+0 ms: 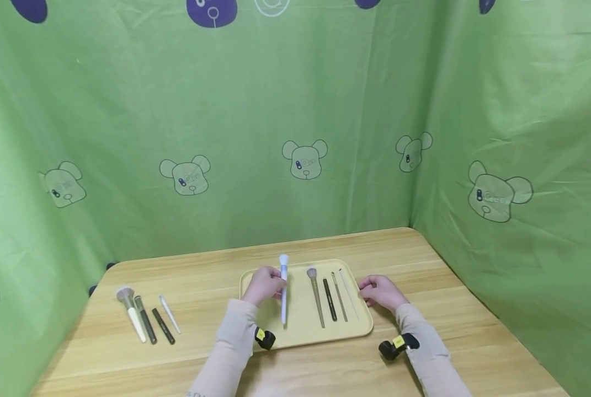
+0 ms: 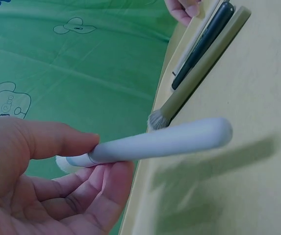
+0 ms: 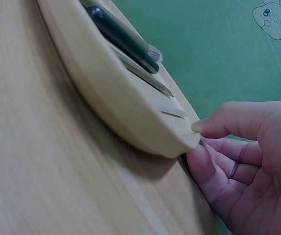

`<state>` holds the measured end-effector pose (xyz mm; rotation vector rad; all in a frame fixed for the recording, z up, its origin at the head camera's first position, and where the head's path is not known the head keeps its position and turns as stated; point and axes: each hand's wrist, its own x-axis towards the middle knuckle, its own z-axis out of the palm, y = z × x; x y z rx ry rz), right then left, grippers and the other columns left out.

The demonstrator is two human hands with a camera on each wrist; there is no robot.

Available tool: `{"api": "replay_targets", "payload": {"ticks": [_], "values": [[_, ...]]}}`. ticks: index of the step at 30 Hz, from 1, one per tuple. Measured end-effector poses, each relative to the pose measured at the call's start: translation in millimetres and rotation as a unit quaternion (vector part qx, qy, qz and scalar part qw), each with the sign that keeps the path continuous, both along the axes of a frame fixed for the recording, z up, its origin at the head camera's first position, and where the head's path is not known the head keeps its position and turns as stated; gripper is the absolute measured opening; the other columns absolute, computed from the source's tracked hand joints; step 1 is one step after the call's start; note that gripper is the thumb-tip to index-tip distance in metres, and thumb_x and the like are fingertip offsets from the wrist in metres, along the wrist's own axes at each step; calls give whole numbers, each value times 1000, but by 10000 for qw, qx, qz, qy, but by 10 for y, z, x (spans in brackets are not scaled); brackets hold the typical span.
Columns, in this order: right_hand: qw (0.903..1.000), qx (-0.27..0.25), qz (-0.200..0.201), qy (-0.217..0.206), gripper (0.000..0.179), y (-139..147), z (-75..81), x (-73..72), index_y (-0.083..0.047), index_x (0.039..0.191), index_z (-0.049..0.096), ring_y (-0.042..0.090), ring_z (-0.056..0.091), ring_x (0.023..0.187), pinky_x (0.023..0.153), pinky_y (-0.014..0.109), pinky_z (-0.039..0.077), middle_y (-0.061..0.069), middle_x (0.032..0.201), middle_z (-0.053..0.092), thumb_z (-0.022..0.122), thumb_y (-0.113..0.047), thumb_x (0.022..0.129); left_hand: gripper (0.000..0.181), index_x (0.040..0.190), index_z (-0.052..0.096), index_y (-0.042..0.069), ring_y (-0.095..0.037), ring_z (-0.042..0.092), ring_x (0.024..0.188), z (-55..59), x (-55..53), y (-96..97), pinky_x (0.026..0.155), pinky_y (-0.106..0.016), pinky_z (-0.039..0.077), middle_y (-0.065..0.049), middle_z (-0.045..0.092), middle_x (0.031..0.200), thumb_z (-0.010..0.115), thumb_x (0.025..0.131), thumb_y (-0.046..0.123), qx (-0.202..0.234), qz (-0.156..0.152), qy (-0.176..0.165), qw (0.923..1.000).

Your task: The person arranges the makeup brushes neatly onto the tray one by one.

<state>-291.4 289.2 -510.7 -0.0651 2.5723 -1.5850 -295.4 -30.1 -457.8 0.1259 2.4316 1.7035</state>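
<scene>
My left hand pinches a white makeup brush between thumb and fingers, over the left part of a pale yellow tray. In the left wrist view the brush hangs above the tray's surface, casting a shadow. At the tray's right edge, my right hand grips the rim, thumb above and fingers below, as the right wrist view shows. Lying in the tray are a brush with a tan handle, a black brush, a thin brown brush and a thin white brush.
Left of the tray on the wooden table lie a large white-handled brush, a dark brush, a short black stick and a slim white one. Green curtains stand behind and at both sides.
</scene>
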Motion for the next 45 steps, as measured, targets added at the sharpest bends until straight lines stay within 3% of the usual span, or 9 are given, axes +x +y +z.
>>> {"api": "replay_targets", "payload": {"ticks": [6, 13, 30, 45], "values": [[10000, 22, 11, 5, 29, -3, 10, 6, 14, 105, 58, 13, 60, 69, 62, 27, 57, 9, 82, 64, 63, -2, 81, 21, 102, 60, -10, -15, 61, 60, -28, 11, 81, 64, -31, 61, -13, 64, 81, 62, 83, -2, 32, 14, -90, 10000], [10000, 73, -1, -34, 29, -9, 16, 11, 13, 106, 59, 13, 61, 70, 63, 28, 58, 10, 84, 64, 63, -2, 81, 23, 100, 61, -8, -12, 59, 54, -92, -11, 149, 56, -25, 57, -10, 64, 72, 66, 79, 0, -58, 79, -10, 10000], [10000, 24, -16, -74, 28, -16, 30, 22, 13, 106, 58, 13, 61, 69, 63, 27, 58, 9, 84, 64, 63, -2, 82, 21, 98, 61, -8, -12, 63, 55, -285, -82, 312, 58, -27, 60, -17, 69, 79, 69, 80, -2, 460, 300, -384, 9978], [10000, 7, -8, -54, 28, -7, 15, -3, 12, 104, 60, 12, 61, 67, 61, 26, 57, 9, 82, 66, 65, -2, 81, 15, 91, 61, -7, -14, 63, 52, -246, -1, 420, 56, -28, 60, -21, 71, 78, 70, 80, -4, 447, 478, -577, 9962]]}}
